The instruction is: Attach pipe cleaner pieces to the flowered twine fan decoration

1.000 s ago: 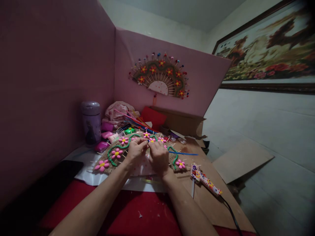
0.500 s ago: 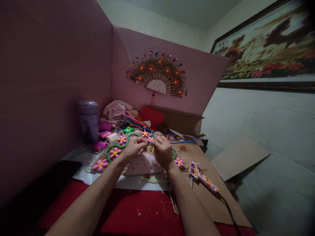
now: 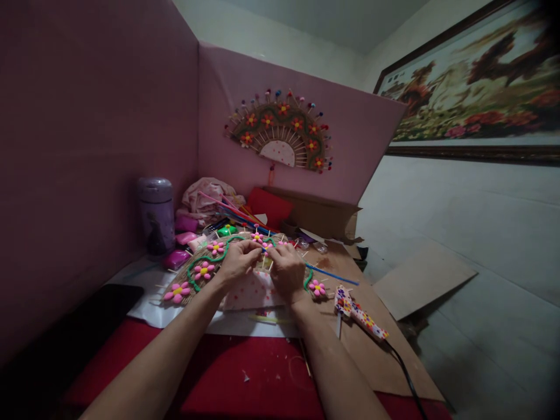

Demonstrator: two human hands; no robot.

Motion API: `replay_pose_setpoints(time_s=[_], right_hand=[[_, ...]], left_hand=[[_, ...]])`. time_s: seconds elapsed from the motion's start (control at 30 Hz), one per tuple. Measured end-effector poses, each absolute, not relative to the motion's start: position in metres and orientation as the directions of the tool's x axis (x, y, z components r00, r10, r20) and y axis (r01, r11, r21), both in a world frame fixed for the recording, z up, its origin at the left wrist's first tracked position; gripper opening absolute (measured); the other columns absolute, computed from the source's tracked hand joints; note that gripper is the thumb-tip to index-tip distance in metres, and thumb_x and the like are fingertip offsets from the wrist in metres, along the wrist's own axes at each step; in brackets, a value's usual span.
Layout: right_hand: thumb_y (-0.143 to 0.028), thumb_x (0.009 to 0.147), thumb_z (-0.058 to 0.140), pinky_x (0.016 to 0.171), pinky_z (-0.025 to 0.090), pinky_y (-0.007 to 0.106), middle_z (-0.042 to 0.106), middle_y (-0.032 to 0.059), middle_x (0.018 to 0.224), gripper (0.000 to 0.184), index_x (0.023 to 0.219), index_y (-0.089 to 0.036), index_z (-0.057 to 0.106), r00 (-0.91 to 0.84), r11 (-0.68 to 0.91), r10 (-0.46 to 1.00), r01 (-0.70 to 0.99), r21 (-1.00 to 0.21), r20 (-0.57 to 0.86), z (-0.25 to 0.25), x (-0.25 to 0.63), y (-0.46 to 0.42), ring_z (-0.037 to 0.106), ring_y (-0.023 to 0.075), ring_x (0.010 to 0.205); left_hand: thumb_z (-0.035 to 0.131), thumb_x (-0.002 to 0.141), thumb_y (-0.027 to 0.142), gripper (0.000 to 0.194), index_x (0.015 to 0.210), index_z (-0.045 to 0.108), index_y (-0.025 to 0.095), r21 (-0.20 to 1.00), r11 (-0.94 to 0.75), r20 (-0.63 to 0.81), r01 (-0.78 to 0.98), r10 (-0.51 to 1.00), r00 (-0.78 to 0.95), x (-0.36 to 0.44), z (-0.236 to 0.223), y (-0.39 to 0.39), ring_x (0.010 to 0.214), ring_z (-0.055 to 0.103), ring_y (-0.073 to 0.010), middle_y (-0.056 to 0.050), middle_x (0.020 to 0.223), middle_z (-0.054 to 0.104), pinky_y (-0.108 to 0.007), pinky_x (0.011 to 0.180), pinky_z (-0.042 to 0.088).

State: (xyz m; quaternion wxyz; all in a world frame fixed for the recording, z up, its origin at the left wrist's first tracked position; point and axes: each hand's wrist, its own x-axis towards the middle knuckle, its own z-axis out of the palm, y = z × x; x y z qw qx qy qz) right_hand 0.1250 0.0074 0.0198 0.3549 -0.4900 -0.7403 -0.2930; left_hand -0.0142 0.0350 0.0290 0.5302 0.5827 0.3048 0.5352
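My left hand and my right hand are close together over a twine-covered fan. Between their pinching fingertips is the end of a blue pipe cleaner, whose long tail passes behind my right hand and sticks out to the right. Pink flowers with yellow centres and a wavy green trim decorate the fan. Its lower middle is a white dotted half-round piece, partly covered by my right hand. Small sticks jut from the fan's outer edge.
A flower-patterned glue gun with a black cord lies on cardboard at right. A purple tumbler stands at back left, near pink packets. Loose pipe cleaners lie behind. Another decorated fan hangs on the pink panel.
The free tail of the blue pipe cleaner has swung downward on the right, from nearly level to slanting. Both hands stay in almost the same place, fingertips still together.
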Motion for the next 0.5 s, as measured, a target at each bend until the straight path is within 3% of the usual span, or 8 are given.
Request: replay_pose_setpoints(time_s=[0.2, 0.4, 0.5], right_hand=[[-0.015, 0.084, 0.049, 0.071, 0.03, 0.032, 0.059, 0.0047, 0.079, 0.015, 0.086, -0.02, 0.063, -0.355, 0.394, 0.484, 0.904, 0.162, 0.8, 0.022, 0.134, 0.015, 0.044, 0.0201, 0.082], [-0.009, 0.079, 0.044, 0.065, 0.03, 0.03, 0.055, 0.0046, 0.074, 0.016, 0.077, -0.018, 0.058, -0.274, 0.402, 0.522, 0.914, 0.05, 0.808, 0.01, 0.115, 0.01, 0.043, 0.0198, 0.077], [-0.009, 0.079, 0.045, 0.065, 0.029, 0.03, 0.055, 0.0043, 0.075, 0.015, 0.076, -0.019, 0.057, -0.241, 0.37, 0.515, 0.928, 0.041, 0.822, 0.007, 0.108, 0.007, 0.044, 0.0202, 0.078]], left_hand=[[0.066, 0.062, 0.029, 0.018, 0.057, 0.059, 0.013, 0.958, -0.277, 0.283, -0.069, 0.897, 0.339, -0.02, 0.029, 0.038, 0.038, 0.038, -0.0048, 0.003, 0.044, 0.05, -0.018, 0.038, 0.024], [0.07, 0.056, 0.032, 0.023, 0.061, 0.057, 0.014, 0.932, -0.1, 0.166, -0.348, 0.972, 0.165, -0.009, 0.03, 0.03, 0.035, 0.038, -0.005, 0.003, 0.046, 0.054, -0.018, 0.035, 0.021], [0.072, 0.052, 0.031, 0.024, 0.061, 0.057, 0.013, 0.899, -0.101, 0.156, -0.426, 0.983, 0.095, -0.003, 0.027, 0.029, 0.039, 0.042, -0.0055, 0.003, 0.046, 0.054, -0.017, 0.038, 0.026]])
